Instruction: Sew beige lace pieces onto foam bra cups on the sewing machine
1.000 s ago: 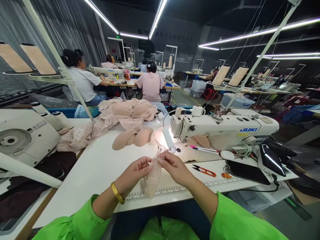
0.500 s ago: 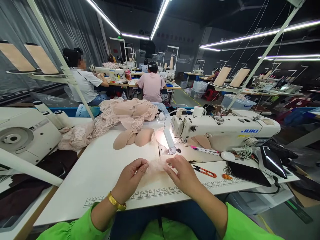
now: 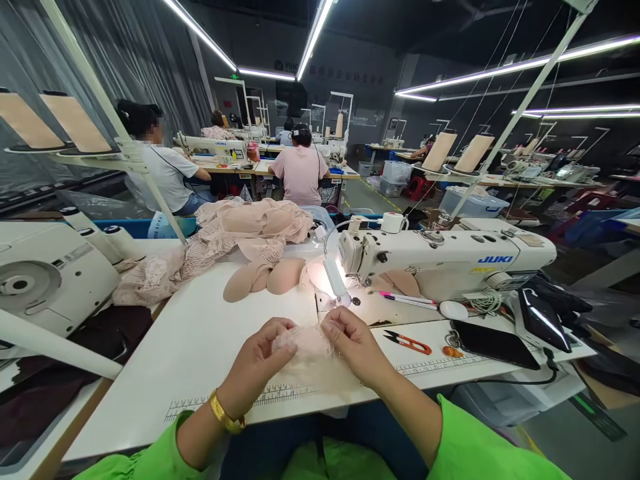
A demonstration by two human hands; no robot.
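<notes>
A sheer pale-pink lace piece [image 3: 313, 357] is spread between my two hands over the front of the white table [image 3: 200, 347]. My left hand [image 3: 263, 350] pinches its left edge between thumb and fingers. At the upper right corner, my right hand [image 3: 350, 337] grips it the same way. The lace hangs down over the printed ruler [image 3: 280, 395] toward the table edge. Just beyond my hands is the lit needle area of the sewing machine [image 3: 445, 257], where more beige fabric lies. Beige bra cups [image 3: 285, 275] rest left of the needle.
Orange thread snips [image 3: 410, 343], a black phone [image 3: 495, 345] and pens [image 3: 407, 299] lie to the right. A heap of beige lace bras [image 3: 250, 223] sits at the back. Another machine [image 3: 50, 267] stands at left. Co-workers sit at machines farther off.
The lace, bunched up between my fingers before, is now opened out and hangs toward me. My right hand has moved slightly left and its fingers have closed on the edge.
</notes>
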